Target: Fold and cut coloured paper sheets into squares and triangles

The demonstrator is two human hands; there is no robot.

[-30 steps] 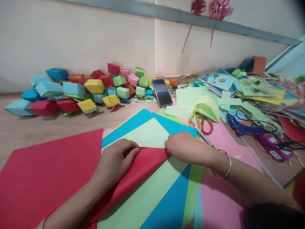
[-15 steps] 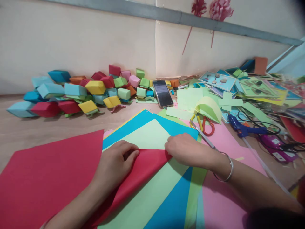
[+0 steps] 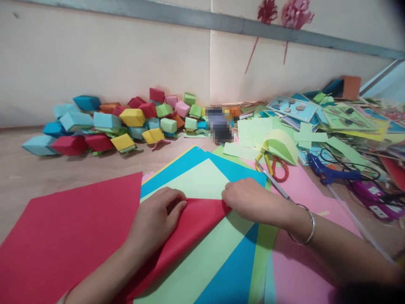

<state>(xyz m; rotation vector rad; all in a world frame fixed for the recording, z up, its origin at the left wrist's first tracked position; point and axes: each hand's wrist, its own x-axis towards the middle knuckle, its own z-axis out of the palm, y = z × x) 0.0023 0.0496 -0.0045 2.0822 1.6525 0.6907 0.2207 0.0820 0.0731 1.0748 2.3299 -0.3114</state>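
A red paper sheet (image 3: 196,228) is bent over in a soft, rounded fold on top of pale green paper (image 3: 202,177). My left hand (image 3: 158,219) pinches the folded red edge near its middle, thumb and fingertips together. At the right end of that edge, my right hand (image 3: 249,198) has its fingers closed on the paper corner; the fingertips are partly hidden. Beneath lie blue sheets (image 3: 234,253) and a light green one. Another flat red sheet (image 3: 72,232) extends to the left of my left arm.
Scissors (image 3: 275,169) with red and yellow handles lie beyond my right wrist. A blue glue gun (image 3: 329,169) and a purple power strip (image 3: 376,198) sit at right. Several folded paper boxes (image 3: 133,117) line the wall. Pink paper (image 3: 297,253) lies under my right arm.
The whole view has shifted slightly, so things appear a little further right. Both hands keep the same hold on the red paper. The phone at the back is now blurred into blocks.
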